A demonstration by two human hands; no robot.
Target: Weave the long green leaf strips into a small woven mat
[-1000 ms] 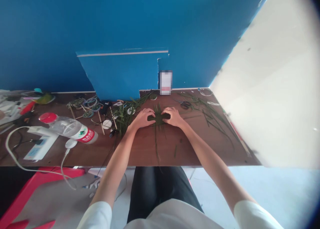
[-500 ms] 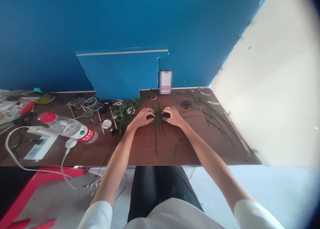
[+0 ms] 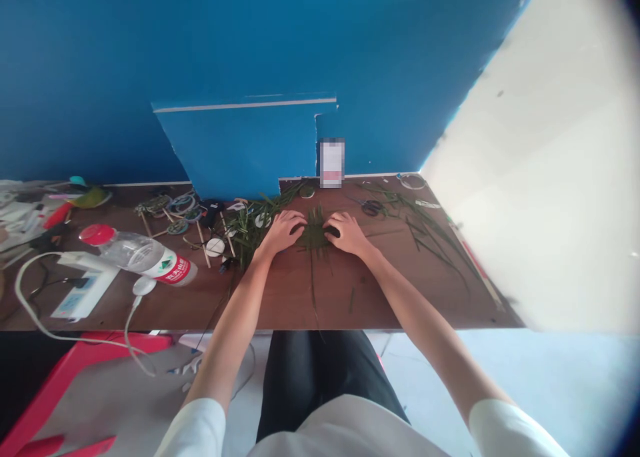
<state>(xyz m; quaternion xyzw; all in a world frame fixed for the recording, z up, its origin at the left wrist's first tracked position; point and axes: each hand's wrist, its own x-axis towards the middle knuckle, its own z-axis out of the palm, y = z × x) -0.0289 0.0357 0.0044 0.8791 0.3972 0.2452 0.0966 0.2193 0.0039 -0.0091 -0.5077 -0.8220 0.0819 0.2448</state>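
A small woven mat of green leaf strips [image 3: 315,236] lies on the brown table, its loose strip ends sticking out and one long strip trailing toward the front edge. At its left side, my left hand [image 3: 286,232] has thumb and fingers curled together on the mat's edge. Opposite it, my right hand [image 3: 346,232] makes the same curled pinch on the right edge. The weave is slightly blurred, and the fingertips' exact contact is hard to make out.
Loose green strips [image 3: 247,234] pile up left of my hands; more leaf strips [image 3: 435,234] and dark scissors [image 3: 371,208] lie to the right. Further left are a water bottle [image 3: 143,254] on its side, a white power strip [image 3: 83,294] and wire coils [image 3: 181,205]. A blue wall stands behind.
My left hand has shifted slightly up and to the left, and its thumb and fingers have closed closer together. The right hand stays nearly in place; the mat looks more blurred.
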